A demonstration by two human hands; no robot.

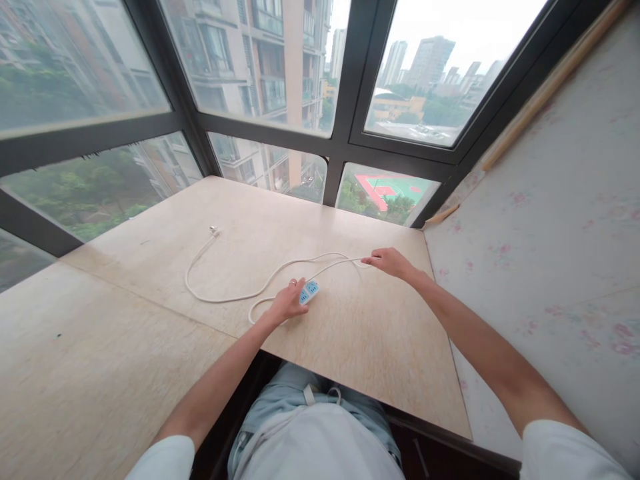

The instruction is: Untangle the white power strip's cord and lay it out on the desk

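A small white power strip with a blue socket face (311, 289) lies on the table near its front edge. My left hand (289, 302) is closed around its left end, covering part of it. The white cord (235, 299) makes a small loop beside that hand and runs across the tabletop. Farther right, my right hand (389, 261) pinches a stretch of the cord between thumb and fingers, just above the surface. The cord's plug (215, 231) rests toward the back left, apart from both hands.
The pale wood-look tabletop (380, 347) has a seam on the left and a front edge close to my body. Dark-framed windows (340, 100) border the back and left. A floral-papered wall (540, 253) stands along the right side.
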